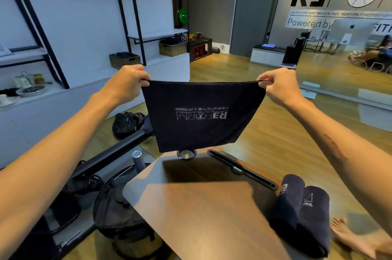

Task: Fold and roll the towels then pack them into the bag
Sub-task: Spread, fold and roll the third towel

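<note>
Wooden table in a gym studio: fingers of left hand and right hand pinch the top corners of a dark towel held up above it. Two rolled towels lie at the table's right edge; a black bag sits below-left, contents unclear.

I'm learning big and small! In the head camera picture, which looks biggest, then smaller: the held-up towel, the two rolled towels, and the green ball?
1. Held-up towel, closest to the camera.
2. Two rolled towels.
3. Green ball, far away, so its real size is unsure.
</note>
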